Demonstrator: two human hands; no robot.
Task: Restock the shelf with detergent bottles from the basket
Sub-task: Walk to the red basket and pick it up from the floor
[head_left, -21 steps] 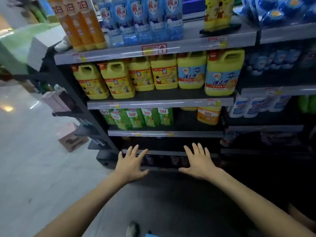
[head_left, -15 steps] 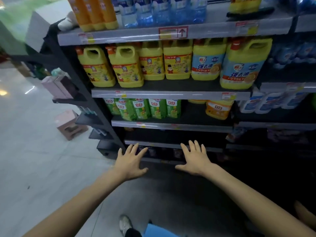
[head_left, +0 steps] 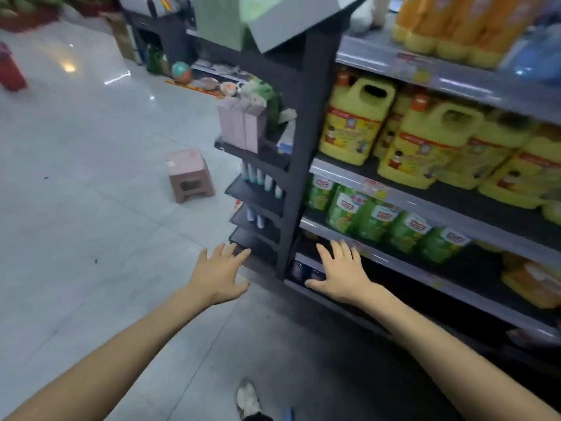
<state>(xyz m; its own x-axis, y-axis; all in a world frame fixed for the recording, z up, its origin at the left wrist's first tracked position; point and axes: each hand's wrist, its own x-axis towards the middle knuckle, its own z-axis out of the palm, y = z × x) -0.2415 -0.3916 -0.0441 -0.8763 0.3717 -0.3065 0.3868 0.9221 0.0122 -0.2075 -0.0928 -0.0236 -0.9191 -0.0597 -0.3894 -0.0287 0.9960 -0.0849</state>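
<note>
Grey tiled floor fills the left half; black shelf unit with grey-edged shelves runs along the right, seen at a tilt. Middle shelf holds a row of yellow detergent jugs with handles and orange caps, upright, packed side by side. Shelf below carries green refill pouches in a row, and further right an orange pack lower down. Top shelf has orange bottles, blurred. End rack on the unit's left side holds pink boxes and small tubes. Pink plastic stool stands on the floor, apart from the rack. Both arms stretched forward, palms down: left hand spread wide, empty, over the floor just by the rack's base; right hand also spread wide, empty, in front of the lower shelf edge. White shoe at bottom centre. No basket in view; detergent seen only on shelves.
</note>
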